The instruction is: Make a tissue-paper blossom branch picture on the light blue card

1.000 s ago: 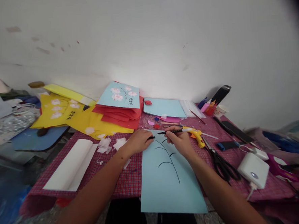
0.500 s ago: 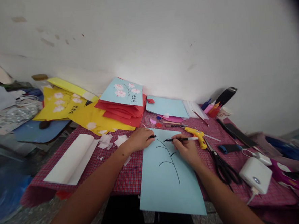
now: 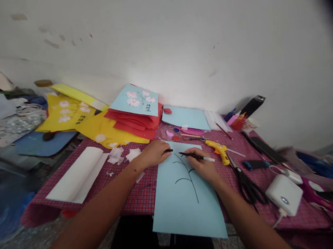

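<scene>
A light blue sheet of paper lies in front of me, its lower end past the table edge. On it is a black branch drawing with a long stem and several side twigs. My right hand is closed around a black brush pen, its dark tip at the upper part of the stem. At the sheet's upper left rests my left hand, closed on a small black pen cap that sticks out past the fingers.
Right of the sheet lie a yellow glue gun, black scissors and a white charger box. To the left are torn white paper pieces and a folded white sheet. Stacked red paper stands behind.
My right hand has shifted slightly left and up with the brush pen, and the pen's tip has moved left. My left hand keeps its place on the sheet. The view has shifted slightly.
</scene>
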{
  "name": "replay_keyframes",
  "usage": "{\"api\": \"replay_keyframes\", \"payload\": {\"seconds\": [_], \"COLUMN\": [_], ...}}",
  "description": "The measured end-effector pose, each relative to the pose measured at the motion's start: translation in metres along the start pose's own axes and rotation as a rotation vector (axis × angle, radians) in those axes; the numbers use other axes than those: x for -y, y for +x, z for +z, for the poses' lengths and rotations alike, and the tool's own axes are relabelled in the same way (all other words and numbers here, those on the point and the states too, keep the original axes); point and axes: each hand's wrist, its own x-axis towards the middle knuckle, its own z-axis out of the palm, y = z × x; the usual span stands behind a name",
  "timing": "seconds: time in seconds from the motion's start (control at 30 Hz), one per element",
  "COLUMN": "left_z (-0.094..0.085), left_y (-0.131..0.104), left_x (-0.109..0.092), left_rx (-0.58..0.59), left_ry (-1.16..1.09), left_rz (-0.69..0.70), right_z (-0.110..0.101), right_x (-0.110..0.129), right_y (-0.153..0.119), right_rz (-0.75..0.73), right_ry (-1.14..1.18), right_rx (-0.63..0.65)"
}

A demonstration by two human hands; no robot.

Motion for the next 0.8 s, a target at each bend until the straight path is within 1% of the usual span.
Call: {"api": "replay_keyframes", "payload": {"seconds": [0.23,0.4,0.63,0.8], "left_z": [-0.001,-0.001,0.000,0.000], "left_y": [0.001,0.001,0.001,0.000], "left_x": [0.000,0.000,0.001,0.001], "left_rx": [0.004,0.007,0.001,0.002], "left_ry": [-0.019,-0.035,-0.047,-0.045], "left_rz": [-0.001,0.000,-0.002,-0.003], "right_z": [0.008,0.009,0.011,0.010], "right_x": [-0.004,-0.008,-0.007,-0.009], "right_y": [0.007,0.006,0.008,0.008], "right_rz": [-0.003,0.036,0.018,0.040], "right_ry": [0.028,0.028,0.023,0.000], "right_rx": [0.017,0.029,0.033,-0.003]}}
